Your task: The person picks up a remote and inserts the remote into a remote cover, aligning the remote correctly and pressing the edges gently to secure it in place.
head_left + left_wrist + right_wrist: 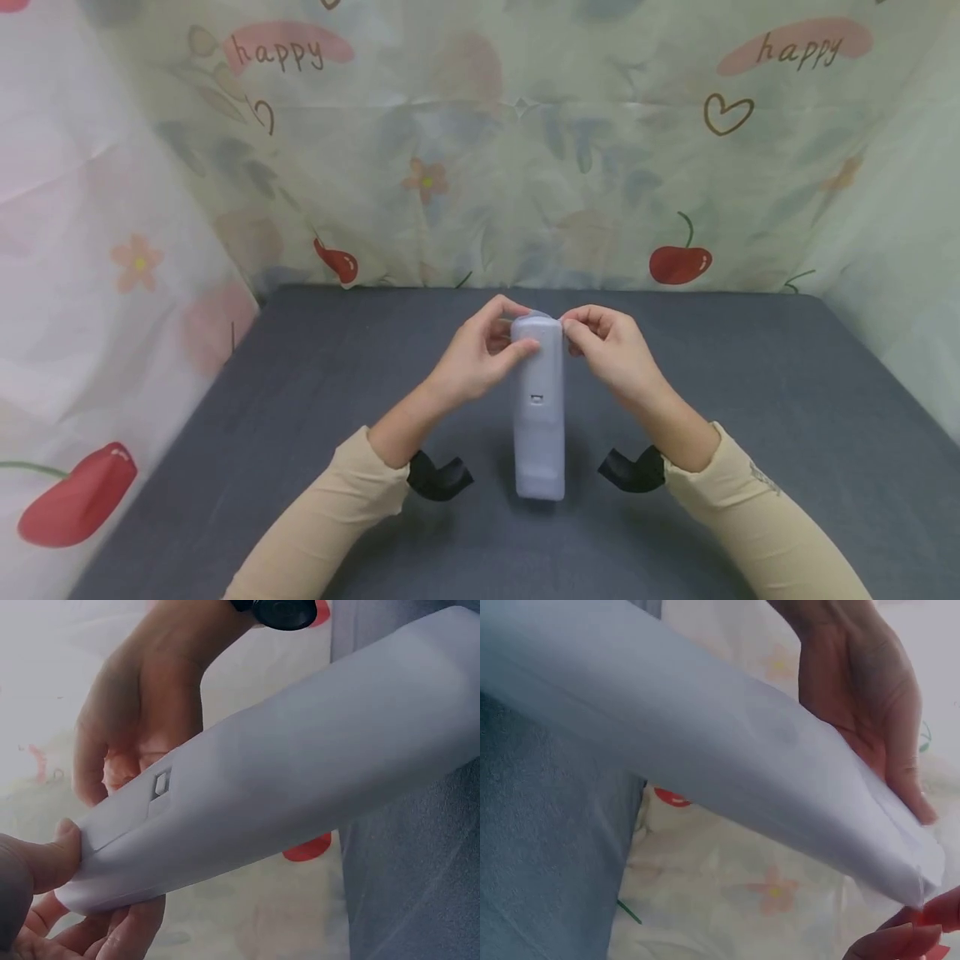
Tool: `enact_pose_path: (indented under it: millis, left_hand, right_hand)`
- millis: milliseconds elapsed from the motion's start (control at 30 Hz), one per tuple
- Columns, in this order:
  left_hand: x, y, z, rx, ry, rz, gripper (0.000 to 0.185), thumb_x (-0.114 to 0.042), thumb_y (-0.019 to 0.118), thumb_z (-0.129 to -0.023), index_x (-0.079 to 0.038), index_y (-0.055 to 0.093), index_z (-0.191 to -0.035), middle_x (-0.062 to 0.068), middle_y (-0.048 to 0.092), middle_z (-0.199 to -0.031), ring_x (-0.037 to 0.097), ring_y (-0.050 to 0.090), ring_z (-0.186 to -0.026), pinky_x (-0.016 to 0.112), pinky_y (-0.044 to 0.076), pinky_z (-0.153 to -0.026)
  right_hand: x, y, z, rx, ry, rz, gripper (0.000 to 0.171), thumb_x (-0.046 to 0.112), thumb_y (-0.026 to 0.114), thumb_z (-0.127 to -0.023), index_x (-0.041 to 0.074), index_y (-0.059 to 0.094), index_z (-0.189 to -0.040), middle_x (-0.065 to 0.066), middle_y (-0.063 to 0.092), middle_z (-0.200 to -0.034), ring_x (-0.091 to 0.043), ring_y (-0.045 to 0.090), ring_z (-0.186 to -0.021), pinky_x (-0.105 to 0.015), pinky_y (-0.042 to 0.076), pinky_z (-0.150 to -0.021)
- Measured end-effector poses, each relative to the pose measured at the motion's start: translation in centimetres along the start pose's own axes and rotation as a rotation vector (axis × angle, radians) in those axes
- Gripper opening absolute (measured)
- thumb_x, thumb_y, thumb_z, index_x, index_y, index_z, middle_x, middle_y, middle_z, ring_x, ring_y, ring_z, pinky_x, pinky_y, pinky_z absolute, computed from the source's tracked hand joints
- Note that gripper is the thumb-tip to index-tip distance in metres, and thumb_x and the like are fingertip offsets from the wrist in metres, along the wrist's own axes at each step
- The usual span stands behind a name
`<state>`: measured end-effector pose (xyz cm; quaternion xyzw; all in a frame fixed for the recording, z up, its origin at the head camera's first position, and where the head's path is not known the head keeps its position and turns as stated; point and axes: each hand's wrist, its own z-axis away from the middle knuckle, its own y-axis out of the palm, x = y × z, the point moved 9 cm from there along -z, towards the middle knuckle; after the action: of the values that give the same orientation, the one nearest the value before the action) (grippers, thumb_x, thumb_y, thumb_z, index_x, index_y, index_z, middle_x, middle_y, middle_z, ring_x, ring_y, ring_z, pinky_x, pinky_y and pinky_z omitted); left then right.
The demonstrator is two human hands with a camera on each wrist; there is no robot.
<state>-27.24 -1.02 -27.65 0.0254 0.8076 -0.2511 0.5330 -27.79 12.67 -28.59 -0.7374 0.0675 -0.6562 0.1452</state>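
A tall, narrow white plastic case (538,446) stands upright on the dark table in the head view. A small latch-like slot (537,399) sits in its near face. My left hand (480,350) grips the top from the left, its thumb on the near face and its fingers around the far side. At the top right corner, my right hand (609,343) pinches with curled fingers and thumb. The right wrist view shows a thin translucent edge of the case (795,780) running to those fingertips; I cannot tell whether it is a separate piece.
The dark grey cloth-covered table (337,367) reaches back to a patterned curtain (480,167), which also hangs at both sides. Black curved wrist mounts (442,481) stick out inward from both sleeves, either side of the case.
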Motion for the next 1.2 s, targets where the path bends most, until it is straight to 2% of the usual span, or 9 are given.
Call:
enact_pose_path:
  millis: [167, 300, 500, 667, 767, 833, 933, 1067, 1200]
  left_hand:
    - [-0.2, 0.1, 0.1, -0.022, -0.001, -0.072, 0.031, -0.015, 0.062, -0.090, -0.006, 0.050, -0.116, 0.017, 0.066, -0.103, 0.023, 0.068, -0.089, 0.031, 0.055, -0.079]
    - [-0.6, 0.1, 0.1, -0.046, 0.001, -0.120, 0.030, -0.018, 0.063, -0.089, -0.006, 0.050, -0.114, 0.015, 0.067, -0.101, 0.020, 0.069, -0.085, 0.029, 0.055, -0.075]
    - [-0.8, 0.1, 0.0, -0.079, -0.014, -0.125, 0.031, -0.017, 0.064, -0.088, -0.006, 0.050, -0.114, 0.017, 0.068, -0.102, 0.024, 0.069, -0.086, 0.031, 0.055, -0.076]
    - [-0.1, -0.1, 0.2, -0.097, -0.064, -0.079, 0.030, -0.016, 0.062, -0.090, -0.006, 0.049, -0.115, 0.018, 0.067, -0.104, 0.025, 0.069, -0.089, 0.029, 0.054, -0.072]
    - [-0.1, -0.6, 0.1, -0.113, -0.073, -0.033, 0.029, -0.014, 0.062, -0.090, -0.006, 0.049, -0.114, 0.017, 0.066, -0.103, 0.023, 0.068, -0.086, 0.027, 0.052, -0.068]
    - [-0.3, -0.9, 0.0, -0.120, -0.064, -0.018, 0.028, -0.014, 0.062, -0.090, -0.006, 0.049, -0.114, 0.017, 0.065, -0.103, 0.023, 0.067, -0.084, 0.027, 0.051, -0.066]
    - [-0.4, -1.3, -0.1, -0.122, -0.059, -0.013, 0.028, -0.014, 0.062, -0.090, -0.005, 0.050, -0.114, 0.018, 0.064, -0.104, 0.023, 0.067, -0.083, 0.026, 0.052, -0.067]
    - [-0.2, -1.5, 0.0, -0.132, -0.074, 0.002, 0.029, -0.013, 0.062, -0.090, -0.004, 0.050, -0.115, 0.019, 0.064, -0.105, 0.025, 0.066, -0.084, 0.025, 0.051, -0.068]
    - [-0.1, -1.6, 0.1, -0.156, -0.074, 0.008, 0.029, -0.013, 0.063, -0.089, -0.004, 0.051, -0.114, 0.019, 0.065, -0.105, 0.025, 0.066, -0.084, 0.025, 0.050, -0.067]
  right_hand:
    - [0.6, -0.4, 0.2, -0.064, -0.042, -0.035, 0.024, 0.013, 0.051, -0.095, -0.009, 0.056, -0.103, 0.008, 0.055, -0.074, -0.009, 0.052, -0.073, -0.019, 0.047, -0.073]
    - [1.4, -0.6, 0.6, -0.115, -0.144, 0.020, 0.019, 0.010, 0.051, -0.094, -0.008, 0.057, -0.100, 0.002, 0.057, -0.081, -0.006, 0.052, -0.070, -0.017, 0.047, -0.068]
    - [3.0, -0.7, 1.8, -0.208, -0.378, 0.102, 0.008, -0.001, 0.053, -0.090, -0.006, 0.058, -0.091, -0.005, 0.049, -0.072, -0.006, 0.041, -0.057, -0.019, 0.036, -0.050]
    - [4.6, 0.2, 3.2, -0.230, -0.650, 0.210, 0.005, -0.010, 0.054, -0.083, -0.007, 0.058, -0.085, -0.006, 0.049, -0.072, -0.004, 0.041, -0.064, -0.015, 0.036, -0.054]
    - [5.4, 0.8, 3.8, -0.220, -0.753, 0.256, 0.007, -0.011, 0.055, -0.081, -0.006, 0.058, -0.084, -0.009, 0.052, -0.074, -0.006, 0.042, -0.067, -0.016, 0.037, -0.058]
    - [5.6, 0.8, 3.8, -0.217, -0.759, 0.269, 0.008, -0.011, 0.056, -0.080, -0.005, 0.058, -0.084, -0.009, 0.054, -0.075, -0.007, 0.044, -0.068, -0.017, 0.039, -0.060]
    - [5.3, 0.7, 3.4, -0.200, -0.710, 0.288, 0.007, -0.008, 0.057, -0.082, -0.003, 0.060, -0.086, -0.009, 0.057, -0.078, -0.006, 0.047, -0.069, -0.019, 0.043, -0.061]
    - [3.9, 0.4, 2.4, -0.145, -0.564, 0.270, 0.006, 0.000, 0.058, -0.087, -0.001, 0.060, -0.093, -0.010, 0.060, -0.088, -0.004, 0.054, -0.074, -0.018, 0.048, -0.067]
    - [1.9, 0.4, 0.9, -0.020, -0.369, 0.161, 0.022, 0.010, 0.055, -0.093, -0.001, 0.054, -0.113, -0.015, 0.060, -0.107, -0.015, 0.064, -0.089, -0.023, 0.054, -0.078]
